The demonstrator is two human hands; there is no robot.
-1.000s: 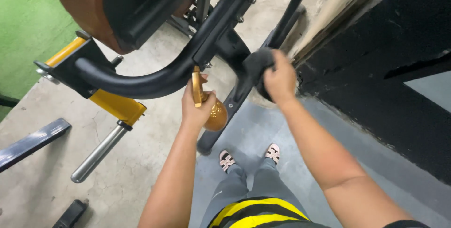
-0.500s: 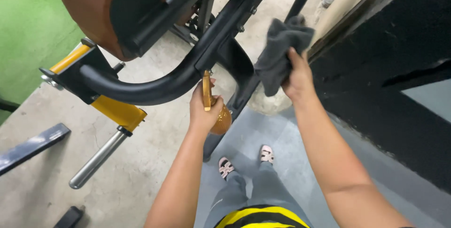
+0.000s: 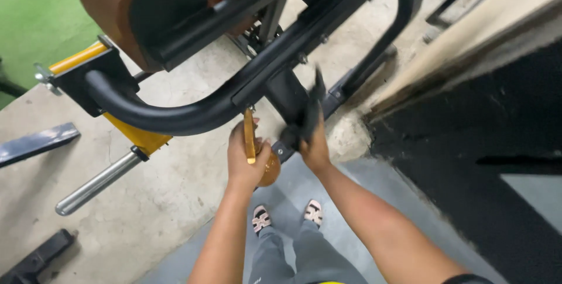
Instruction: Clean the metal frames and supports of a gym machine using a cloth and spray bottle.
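My left hand (image 3: pixel 246 158) grips an amber spray bottle (image 3: pixel 268 168) with a yellow trigger, held just under the curved black tube (image 3: pixel 175 117) of a gym machine. Close beside it, my right hand (image 3: pixel 316 146) holds a dark grey cloth (image 3: pixel 309 114), pressing it against the black frame post (image 3: pixel 287 93) below the tube. The cloth is blurred by motion. My two shoes (image 3: pixel 287 215) show below on the grey floor.
A brown padded seat (image 3: pixel 105 3) sits above the frame. A yellow arm with a chrome sleeve (image 3: pixel 96 183) sticks out at left. Green turf (image 3: pixel 32 20) lies far left, a black wall (image 3: pixel 480 143) at right, and concrete floor (image 3: pixel 146 219) below.
My right hand dropped from the raised position at the right and brought the cloth left and down onto the frame post, close to my left hand. The view shifted slightly.
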